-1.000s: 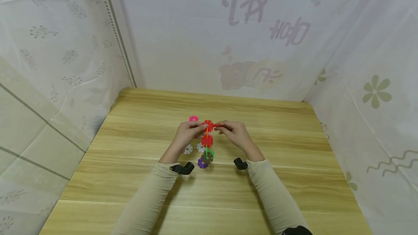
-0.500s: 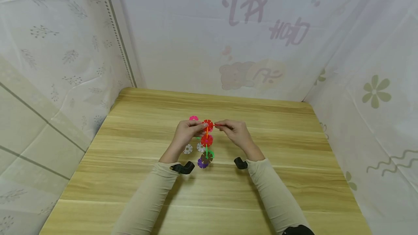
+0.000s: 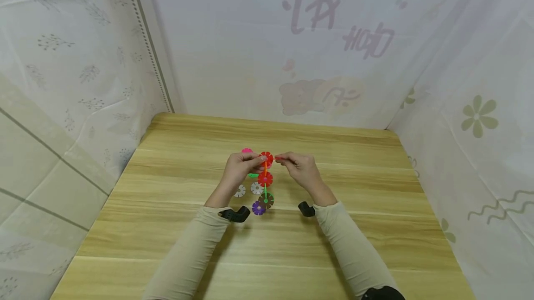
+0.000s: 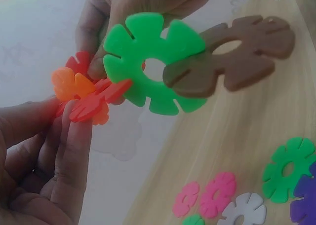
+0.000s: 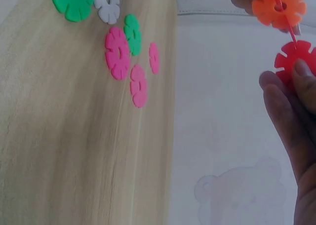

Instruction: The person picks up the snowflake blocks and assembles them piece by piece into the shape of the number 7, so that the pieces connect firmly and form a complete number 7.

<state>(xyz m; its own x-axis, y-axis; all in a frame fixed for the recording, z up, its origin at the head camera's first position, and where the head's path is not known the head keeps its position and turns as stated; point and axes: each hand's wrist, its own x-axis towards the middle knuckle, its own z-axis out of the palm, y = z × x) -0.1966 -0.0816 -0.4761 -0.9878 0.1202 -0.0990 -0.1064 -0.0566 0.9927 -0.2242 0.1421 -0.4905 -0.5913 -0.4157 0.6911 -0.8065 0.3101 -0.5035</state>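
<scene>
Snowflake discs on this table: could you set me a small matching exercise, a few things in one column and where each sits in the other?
Things
1. brown disc
2. white disc
3. red disc
4. left hand

Places
A. lying loose on the table
B. pinched in the right hand
C. slotted into the green disc
D. holding the chain

Pairs: 1-C, 2-A, 3-B, 4-D

Perhaps a home: curtains (image 3: 83,59), wooden table (image 3: 208,239).
</scene>
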